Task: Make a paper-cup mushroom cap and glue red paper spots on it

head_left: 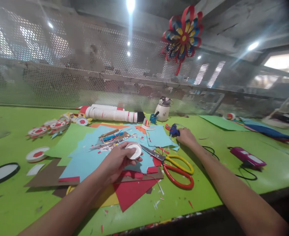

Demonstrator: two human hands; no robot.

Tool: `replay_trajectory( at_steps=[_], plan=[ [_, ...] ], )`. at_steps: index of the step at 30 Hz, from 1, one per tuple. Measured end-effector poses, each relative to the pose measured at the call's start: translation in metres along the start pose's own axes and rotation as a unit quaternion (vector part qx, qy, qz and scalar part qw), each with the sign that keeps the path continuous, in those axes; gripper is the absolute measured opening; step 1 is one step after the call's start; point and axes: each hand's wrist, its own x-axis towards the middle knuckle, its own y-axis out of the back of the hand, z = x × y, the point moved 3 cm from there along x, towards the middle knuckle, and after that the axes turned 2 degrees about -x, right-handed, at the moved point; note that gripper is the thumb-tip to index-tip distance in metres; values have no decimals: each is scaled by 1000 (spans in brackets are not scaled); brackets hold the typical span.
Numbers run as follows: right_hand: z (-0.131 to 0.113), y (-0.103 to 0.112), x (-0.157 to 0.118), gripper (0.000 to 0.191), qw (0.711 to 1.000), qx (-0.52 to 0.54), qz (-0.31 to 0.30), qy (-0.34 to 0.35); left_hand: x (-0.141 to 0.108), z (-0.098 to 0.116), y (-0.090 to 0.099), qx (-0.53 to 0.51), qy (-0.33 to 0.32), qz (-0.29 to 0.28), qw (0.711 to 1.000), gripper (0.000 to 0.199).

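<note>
Near the middle of the view my left hand (124,157) holds a small white disc (134,151) between thumb and fingers, above stacked blue paper (82,164). My right hand (185,136) reaches further out on the right, its fingers closed at a dark blue glue gun (174,130) that lies by the paper's right edge. Between the hands, scissors (178,167) with one yellow and one red handle rest with their blades pointing toward the disc.
A white paper rocket (110,114), a bottle (162,109) and a blue jar (153,118) stand or lie behind the paper. Red-and-white discs (37,131) are at left. A purple box (249,157) with a black cord is at right. A paper flower (183,37) hangs above.
</note>
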Motion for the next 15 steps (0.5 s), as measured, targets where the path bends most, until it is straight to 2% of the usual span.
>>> replay_trajectory(
  at_steps=[4,8,12,15],
  plan=[
    [7,7,-1,27,998,38,44,-17,-2,5,-2,6,-19,7,1000,21],
    [14,27,-1,38,983,105,140,-48,-3,6,-2,18,-25,21,999,22],
    [26,46,3,39,943,221,236,-82,-2,4,-4,38,-26,19,999,21],
    [32,55,5,34,899,333,271,-82,-2,3,-4,45,-23,30,998,23]
  ],
)
